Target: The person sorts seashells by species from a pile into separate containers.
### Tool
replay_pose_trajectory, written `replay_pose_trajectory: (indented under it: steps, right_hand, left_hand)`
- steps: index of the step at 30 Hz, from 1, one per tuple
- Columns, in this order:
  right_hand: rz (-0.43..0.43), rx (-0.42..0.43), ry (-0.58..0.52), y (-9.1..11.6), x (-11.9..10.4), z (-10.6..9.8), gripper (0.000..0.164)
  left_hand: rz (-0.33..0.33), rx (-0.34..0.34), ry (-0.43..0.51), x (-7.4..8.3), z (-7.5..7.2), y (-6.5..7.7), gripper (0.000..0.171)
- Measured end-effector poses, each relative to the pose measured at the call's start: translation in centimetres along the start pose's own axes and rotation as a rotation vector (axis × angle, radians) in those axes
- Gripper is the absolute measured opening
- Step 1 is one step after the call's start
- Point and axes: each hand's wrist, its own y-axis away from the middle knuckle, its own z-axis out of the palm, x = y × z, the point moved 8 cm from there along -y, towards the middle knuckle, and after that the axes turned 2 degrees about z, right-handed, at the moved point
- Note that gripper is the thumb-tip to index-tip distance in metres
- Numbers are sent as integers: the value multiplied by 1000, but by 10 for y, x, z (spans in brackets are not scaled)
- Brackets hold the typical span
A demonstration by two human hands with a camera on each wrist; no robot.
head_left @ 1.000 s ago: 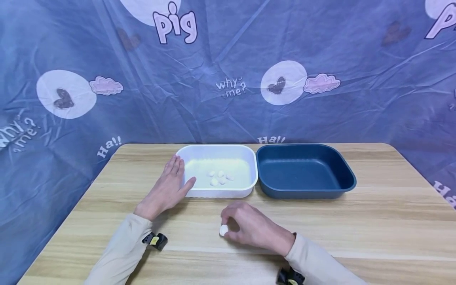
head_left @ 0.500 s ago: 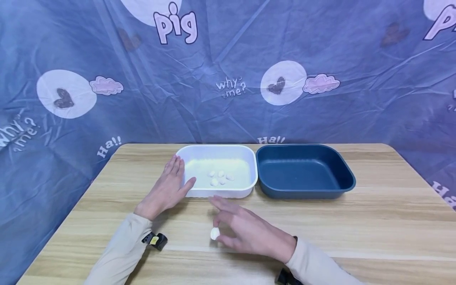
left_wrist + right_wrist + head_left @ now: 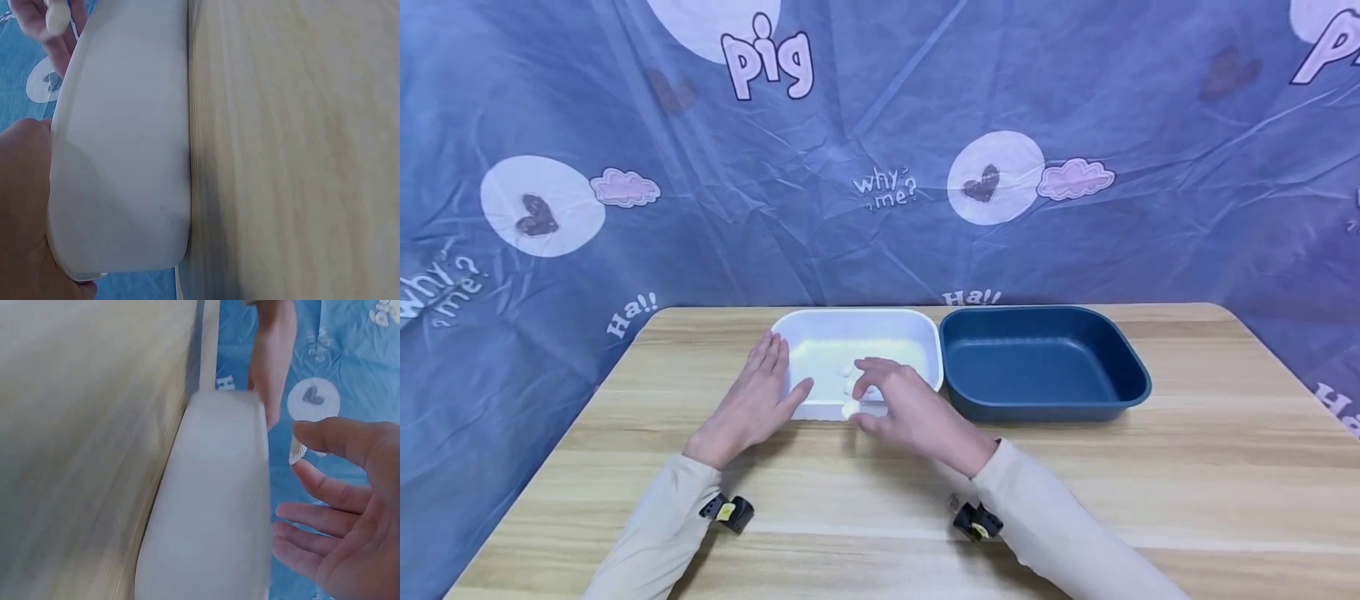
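Observation:
A small white seashell [image 3: 850, 409] is pinched between the thumb and index finger of my right hand [image 3: 912, 410]. Ridges show on that shell [image 3: 297, 449] in the right wrist view, where the other fingers spread loosely. The right hand is over the front rim of a white tray [image 3: 865, 314]. Several small white pieces [image 3: 846, 372] lie on the tray's floor, partly hidden behind the hand. My left hand [image 3: 747, 407] rests on the tray's left front corner, fingers extended along the left side and thumb over the front rim.
A dark blue tray [image 3: 1045, 412] stands directly right of the white one. Both are toward the back of a wood-grain table [image 3: 880, 517]. Behind the table hangs a blue printed cloth [image 3: 820, 242]. Black wrist cameras [image 3: 978, 522] are strapped to both wrists.
Holding the shell, my right hand has lifted from the tabletop and moved forward to the white tray's front rim. The left hand stays at the tray's corner.

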Motion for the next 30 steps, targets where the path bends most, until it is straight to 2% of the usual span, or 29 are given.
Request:
replay_pose_trajectory:
  steps: [7,13,17,24,27,30]
  right_hand:
    - [55,94,-20,-19,22,-1,14]
    - [152,108,16,-32,40,7,15]
    - [202,71,27,-40,47,16,16]
    - [279,-59,85,-60,52,39,17]
    - [293,-112,114,-69,53,50,17]
    - [263,-138,145,-77,50,58,15]
  left_hand:
    - [-1,-2,0,1,1,0,79]
    - [1,11,-4,1,1,0,78]
    - [4,11,-7,1,1,-1,78]
    - [2,8,-9,2,0,0,77]
    - [1,6,-10,2,0,1,77]
    - [5,10,-14,2,0,1,76]
